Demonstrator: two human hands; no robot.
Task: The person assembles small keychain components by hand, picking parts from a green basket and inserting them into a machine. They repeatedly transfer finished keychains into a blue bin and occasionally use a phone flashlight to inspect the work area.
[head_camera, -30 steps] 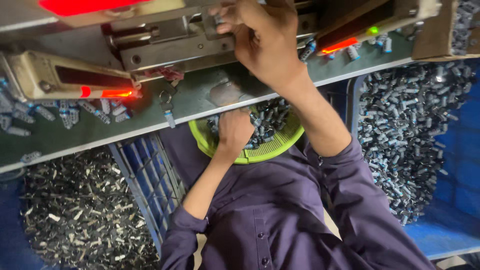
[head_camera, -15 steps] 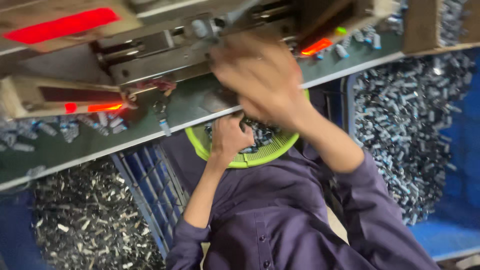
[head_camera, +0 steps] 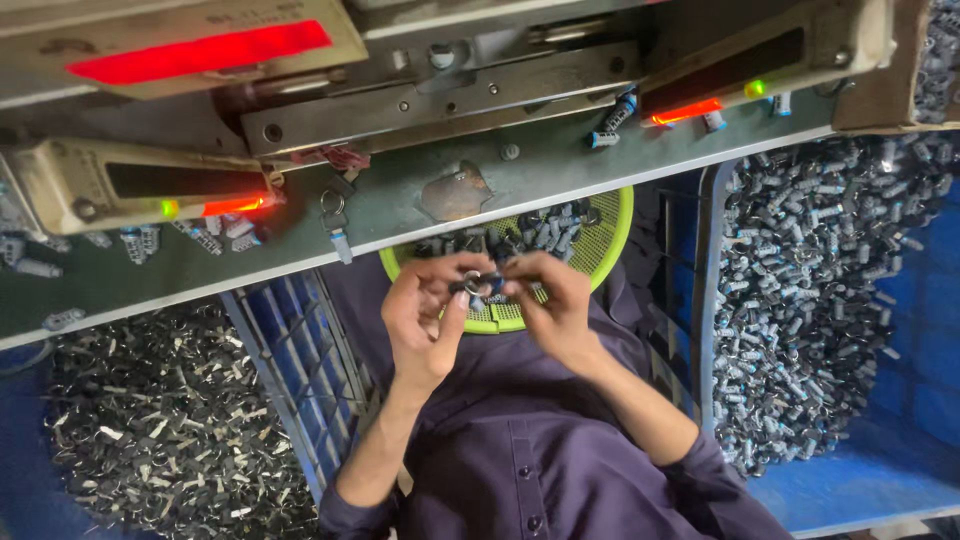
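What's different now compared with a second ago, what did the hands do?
The right hand came down from the machine on the bench and joined the left hand over the green basket. Both hands now pinch a small ring part between their fingertips. The left hand stayed at the basket, and the bins of parts on both sides are unchanged.

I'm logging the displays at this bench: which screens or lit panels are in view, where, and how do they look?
Upper panel: top left, long beige housing, glowing red strip.
Left unit: left on the bench, beige box, dark window, red and green lights.
Right unit: top right, angled beige box, dark window, red light, green dot.
No packages or paper labels show.
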